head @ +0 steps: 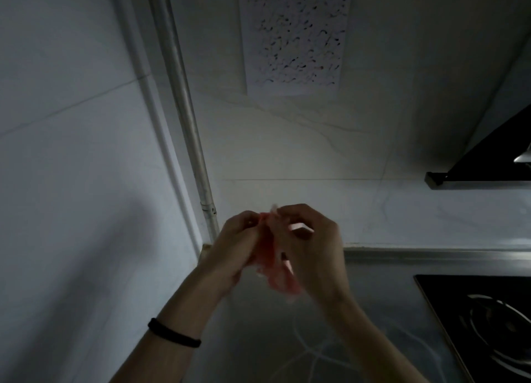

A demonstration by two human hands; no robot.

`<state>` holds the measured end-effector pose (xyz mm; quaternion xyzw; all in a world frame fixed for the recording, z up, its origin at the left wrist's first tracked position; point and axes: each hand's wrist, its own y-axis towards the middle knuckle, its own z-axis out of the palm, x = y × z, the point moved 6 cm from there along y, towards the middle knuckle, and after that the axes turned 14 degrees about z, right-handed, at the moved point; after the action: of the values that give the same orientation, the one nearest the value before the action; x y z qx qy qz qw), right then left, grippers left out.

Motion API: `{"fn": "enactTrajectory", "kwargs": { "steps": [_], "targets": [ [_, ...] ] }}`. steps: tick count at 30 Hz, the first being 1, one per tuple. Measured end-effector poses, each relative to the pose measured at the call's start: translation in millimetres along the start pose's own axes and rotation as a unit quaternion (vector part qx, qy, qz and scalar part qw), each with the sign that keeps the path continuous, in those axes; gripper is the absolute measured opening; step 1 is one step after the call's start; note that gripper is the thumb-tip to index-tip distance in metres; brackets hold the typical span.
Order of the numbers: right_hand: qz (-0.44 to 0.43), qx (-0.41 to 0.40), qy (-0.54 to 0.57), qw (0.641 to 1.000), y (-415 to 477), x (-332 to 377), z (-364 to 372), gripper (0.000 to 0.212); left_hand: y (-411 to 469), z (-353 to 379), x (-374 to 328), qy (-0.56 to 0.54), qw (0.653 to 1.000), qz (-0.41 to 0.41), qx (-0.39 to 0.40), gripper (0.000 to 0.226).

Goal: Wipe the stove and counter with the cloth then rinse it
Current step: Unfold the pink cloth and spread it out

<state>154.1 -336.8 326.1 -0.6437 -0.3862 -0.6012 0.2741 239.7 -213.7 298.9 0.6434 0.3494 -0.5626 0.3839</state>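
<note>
pink cloth (271,267) hangs bunched between both hands, lifted above the back left corner of the desk (287,339). the left hand (235,245) pinches its upper edge with curled fingers and the right hand (313,253) grips it from the other side, as if gathering it for wiping. the cloth touches neither the desk nor the stove (488,325), so wiping and rinsing both seem left to do. the light is too dim to tell whether either surface is already clean, and no tap shows. the wall (71,181) closes the left side and a pipe (184,95) runs down the corner to the desk's back edge. the stove's rim lies well to the right under a hood (488,164), and a strip of desk lies between wall and stove.
</note>
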Motion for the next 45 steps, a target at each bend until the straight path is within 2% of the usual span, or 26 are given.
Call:
{"fn": "enactTrajectory", "kwargs": {
  "steps": [5, 9, 10, 12, 13, 15, 17, 18, 20, 22, 26, 30, 33, 35, 40, 45],
  "targets": [
    [-0.059, 0.039, -0.067, 0.995, -12.2, 15.2, 8.8, 0.016, -10.2, 7.3, 2.6, -0.176, 0.982, -0.060, 0.022, 0.035],
    [-0.084, 0.119, -0.131, 0.981, -10.7, 16.0, 8.2, 0.025, -13.1, -1.1, 4.1, -0.257, 0.962, -0.075, 0.049, 0.054],
    [-0.082, 0.133, -0.142, 0.978, -8.4, 12.9, 6.7, 0.024, -13.7, -1.8, 3.3, -0.247, 0.965, -0.066, 0.063, 0.054],
    [-0.084, 0.137, -0.126, 0.979, -3.4, 8.1, -1.7, 0.024, -13.1, -2.1, 0.5, -0.189, 0.977, -0.021, 0.092, 0.033],
    [-0.072, 0.129, -0.086, 0.985, 0.9, 3.4, -9.8, 0.027, -12.3, -3.8, -0.3, -0.164, 0.982, 0.000, 0.091, 0.024],
    [-0.009, 0.078, -0.006, 0.997, 13.3, -14.3, -30.2, 0.031, -11.2, -8.6, -1.9, -0.145, 0.987, 0.013, 0.072, 0.024],
    [0.102, 0.051, 0.007, 0.993, 22.7, -37.8, -41.5, 0.021, -10.6, -12.6, -4.1, -0.149, 0.986, 0.013, 0.068, 0.025],
    [0.176, 0.091, 0.031, 0.980, 22.8, -51.3, -37.1, 0.029, -10.4, -13.7, -5.4, -0.160, 0.985, 0.008, 0.069, 0.026],
    [0.284, 0.203, 0.119, 0.929, 13.4, -71.5, -22.4, 0.050, -9.7, -13.4, -5.5, -0.184, 0.980, -0.007, 0.077, 0.025],
    [0.300, 0.269, 0.188, 0.896, 4.7, -75.0, -13.5, 0.050, -9.1, -11.1, -3.0, -0.197, 0.976, -0.030, 0.085, 0.024],
    [0.264, 0.267, 0.260, 0.889, -4.5, -73.0, -13.8, 0.033, -18.2, -9.6, 15.6, -0.192, 0.976, -0.067, 0.081, 0.022],
    [0.260, 0.184, 0.197, 0.927, -13.2, -99.3, -14.7, 0.019, -33.4, -11.0, 56.6, -0.105, 0.989, -0.099, 0.041, 0.022],
    [0.220, 0.119, 0.129, 0.960, -16.4, -102.2, -22.0, 0.019, -37.4, -13.3, 64.3, -0.069, 0.993, -0.094, 0.024, 0.026],
    [0.195, 0.105, 0.058, 0.973, -22.8, -110.8, -25.0, 0.020, -43.8, -14.4, 73.0, -0.051, 0.993, -0.100, 0.030, 0.027],
    [0.259, 0.107, -0.042, 0.959, -77.8, -197.2, -19.9, 0.015, -101.0, -7.1, 160.7, -0.016, 0.980, -0.189, 0.058, 0.021],
    [0.364, 0.139, -0.068, 0.919, -137.0, -284.6, -6.9, 0.008, -159.8, -9.8, 252.2, -0.006, 0.957, -0.282, 0.064, 0.022]
  ]
}}
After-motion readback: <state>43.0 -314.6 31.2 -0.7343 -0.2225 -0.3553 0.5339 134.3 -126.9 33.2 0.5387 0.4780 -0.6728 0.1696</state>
